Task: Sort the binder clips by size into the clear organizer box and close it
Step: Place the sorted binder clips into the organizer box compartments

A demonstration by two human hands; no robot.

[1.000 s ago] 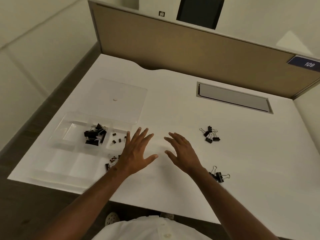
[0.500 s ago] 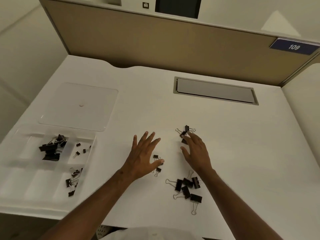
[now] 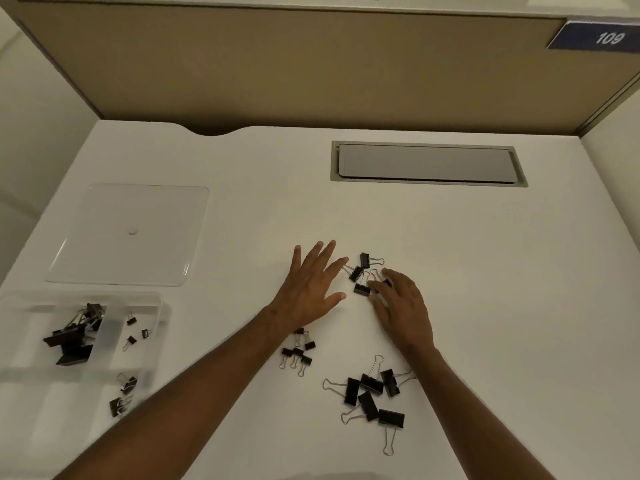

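Observation:
The clear organizer box (image 3: 157, 308) lies open at the left, its lid (image 3: 131, 233) flat on the table behind it. Large black clips (image 3: 74, 336) fill one compartment, small ones (image 3: 133, 330) the adjacent one, and more clips (image 3: 123, 393) lie in a nearer compartment. On the white table sit three loose groups: medium clips (image 3: 362, 273) between my hands, small clips (image 3: 299, 351) under my left wrist, large clips (image 3: 372, 393) near my right forearm. My left hand (image 3: 308, 289) is spread flat just left of the medium clips. Fingertips of my right hand (image 3: 398, 303) touch those clips.
A grey cable hatch (image 3: 427, 164) is set into the table at the back right. A tan partition (image 3: 311, 71) with a blue "109" sign (image 3: 599, 38) closes off the far side. The table's left edge runs close to the box.
The view has shifted right and closer. Both hands have moved forward to the medium clips; my right fingertips now rest on them and my left hand has passed beyond the small clips.

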